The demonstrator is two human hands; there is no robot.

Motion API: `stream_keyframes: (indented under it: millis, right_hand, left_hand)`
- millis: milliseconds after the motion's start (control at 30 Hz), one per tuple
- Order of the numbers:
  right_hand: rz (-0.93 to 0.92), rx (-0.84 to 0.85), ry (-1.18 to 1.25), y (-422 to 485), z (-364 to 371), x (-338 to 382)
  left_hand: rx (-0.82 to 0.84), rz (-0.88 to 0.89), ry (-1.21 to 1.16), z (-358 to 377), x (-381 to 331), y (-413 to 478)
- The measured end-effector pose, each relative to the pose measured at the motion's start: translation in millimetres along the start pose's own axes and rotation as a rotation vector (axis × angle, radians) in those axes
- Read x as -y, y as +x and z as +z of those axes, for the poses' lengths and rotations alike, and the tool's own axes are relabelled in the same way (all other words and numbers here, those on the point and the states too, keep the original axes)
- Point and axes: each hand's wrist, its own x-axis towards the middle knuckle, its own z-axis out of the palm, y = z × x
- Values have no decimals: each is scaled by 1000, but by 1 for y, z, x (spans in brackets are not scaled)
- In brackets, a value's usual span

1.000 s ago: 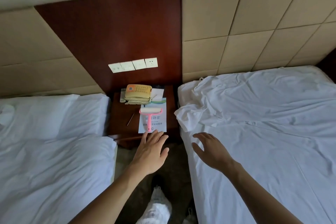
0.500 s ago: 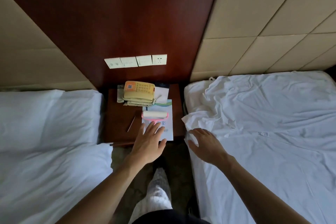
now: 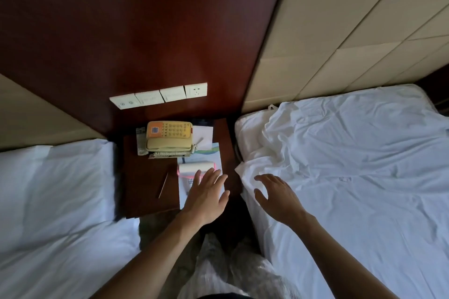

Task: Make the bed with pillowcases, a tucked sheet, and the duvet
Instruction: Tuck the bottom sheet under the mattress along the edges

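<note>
A loose, wrinkled white sheet (image 3: 345, 153) lies over the bed on the right, its corner bunched near the nightstand. My right hand (image 3: 279, 195) hovers open over that bunched corner at the bed's left edge, fingers spread, holding nothing. My left hand (image 3: 206, 196) is open above the nightstand (image 3: 145, 187), fingertips at the pink handle of a lint roller (image 3: 195, 168) that lies on a leaflet. The bed on the left (image 3: 56, 201) is covered in smooth white bedding.
A yellow telephone (image 3: 168, 137) and papers sit at the back of the nightstand, and a thin stick (image 3: 163, 185) lies on it. Wall switches and a socket (image 3: 158, 96) are on the dark wood panel. My legs stand in the narrow gap between the beds.
The view has moved forward and tilted down toward the nightstand. My left hand has reached onto the lint roller's handle, and my right hand has moved up to the sheet's bunched corner.
</note>
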Motion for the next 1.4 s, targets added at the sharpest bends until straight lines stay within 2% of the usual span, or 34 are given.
stream_keyframes:
  millis: [333,500,767,967,1100,1267,1400]
  right_hand:
    - [52,-44,75,59,-14,-92]
    - [78,-40,113,114,-1,-144]
    - [174,-1,130,184,46,-209]
    - [241,-57,121,222,76,-230]
    - [320,-52,191,241,89,-236]
    - [407,-13,131,265,100,-239]
    - [353,-88,228,280,102,-230]
  left_hand:
    - [42,77,92,9,-58,110]
    - [71,56,61,47,-74,175]
    - [43,120,76,128,-69,263]
    - [52,135,62,172,-58,301]
    - [127,66,-23,196,-54,314]
    - [173,-13,-39,206,-48,328]
    - [162,10,-24,203,-33,334]
